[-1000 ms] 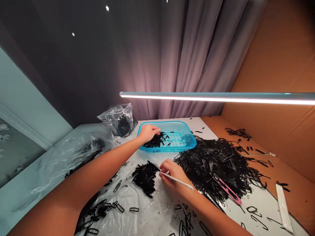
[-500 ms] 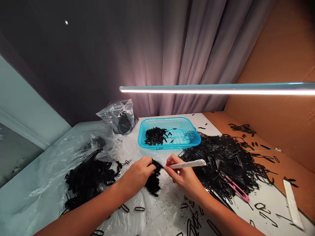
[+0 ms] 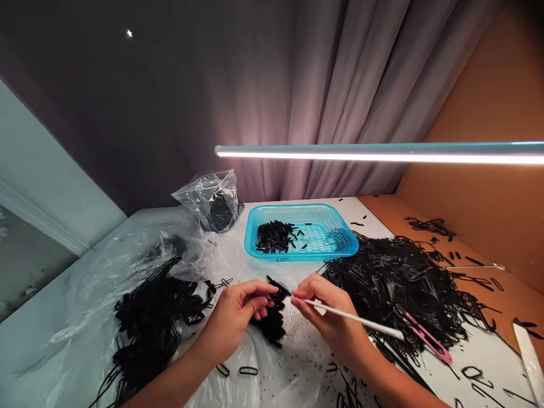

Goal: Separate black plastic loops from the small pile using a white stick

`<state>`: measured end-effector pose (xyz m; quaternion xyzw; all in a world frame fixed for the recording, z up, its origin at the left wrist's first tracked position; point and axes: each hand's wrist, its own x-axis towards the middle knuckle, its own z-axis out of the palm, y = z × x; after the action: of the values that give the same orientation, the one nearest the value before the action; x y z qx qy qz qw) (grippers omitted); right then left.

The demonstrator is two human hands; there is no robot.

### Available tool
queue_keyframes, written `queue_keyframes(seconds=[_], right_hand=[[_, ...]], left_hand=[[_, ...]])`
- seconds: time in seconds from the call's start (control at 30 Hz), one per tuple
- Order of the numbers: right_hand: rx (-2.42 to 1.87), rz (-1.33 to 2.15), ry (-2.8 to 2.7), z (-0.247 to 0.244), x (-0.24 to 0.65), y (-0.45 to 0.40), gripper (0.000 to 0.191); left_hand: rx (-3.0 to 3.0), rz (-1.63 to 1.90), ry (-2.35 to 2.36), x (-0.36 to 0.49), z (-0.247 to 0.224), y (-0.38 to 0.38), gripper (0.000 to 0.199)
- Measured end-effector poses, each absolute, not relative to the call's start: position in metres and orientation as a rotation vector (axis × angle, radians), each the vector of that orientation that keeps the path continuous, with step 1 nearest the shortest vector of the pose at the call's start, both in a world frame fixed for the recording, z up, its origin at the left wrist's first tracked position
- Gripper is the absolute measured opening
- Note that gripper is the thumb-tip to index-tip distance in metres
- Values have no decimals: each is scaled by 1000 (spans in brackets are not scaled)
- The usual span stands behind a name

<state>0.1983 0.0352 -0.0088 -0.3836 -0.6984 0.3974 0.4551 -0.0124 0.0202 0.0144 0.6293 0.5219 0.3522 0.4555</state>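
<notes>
My right hand [image 3: 325, 300] is closed around a slim white stick-like tool [image 3: 368, 323], which points down to the right. Near its fingertips lies one end of a small black strip [image 3: 278, 284]. My left hand [image 3: 242, 311] has loosely curled fingers with a gap between index finger and thumb. Its index fingertip is beside or against the strip; I cannot tell which. Below the fingers sits a bundle of fuzzy black pieces [image 3: 272, 326], partly covered by my left hand.
A blue basket [image 3: 352, 247] holds short black pieces. Black loops are heaped [image 3: 395, 277] at right, near a pink-handled tool [image 3: 429, 343]. A black pile [image 3: 148, 317] and clear plastic sheeting [image 3: 76, 317] lie at left. Behind stands a plastic bag [image 3: 208, 198]. A lit tube lamp [image 3: 382, 152] crosses above.
My left fingers have loosened from the black bundle and moved toward the right hand's fingertips. The white tool has turned, its far end lower and further right. The view has shifted slightly.
</notes>
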Motion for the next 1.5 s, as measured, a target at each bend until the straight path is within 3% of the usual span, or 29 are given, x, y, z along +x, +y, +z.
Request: queue_keyframes(seconds=[0.1, 0.43, 0.53, 0.77, 1.5], right_hand=[[-838, 980, -1677, -5, 198, 35, 7], [-803, 1209, -1510, -2, 187, 22, 11], [-783, 1179, -1517, -6, 182, 16, 15], [-606, 666, -1932, -6, 182, 18, 17], [-567, 627, -2037, 2, 183, 17, 17]], left_hand=[[1256, 893, 1186, -10, 10, 18, 23], [653, 951, 997, -6, 7, -2, 20], [643, 990, 972, -5, 1, 0, 18], [713, 1002, 965, -2, -1, 1, 13], [771, 1055, 967, 3, 0, -3, 17]])
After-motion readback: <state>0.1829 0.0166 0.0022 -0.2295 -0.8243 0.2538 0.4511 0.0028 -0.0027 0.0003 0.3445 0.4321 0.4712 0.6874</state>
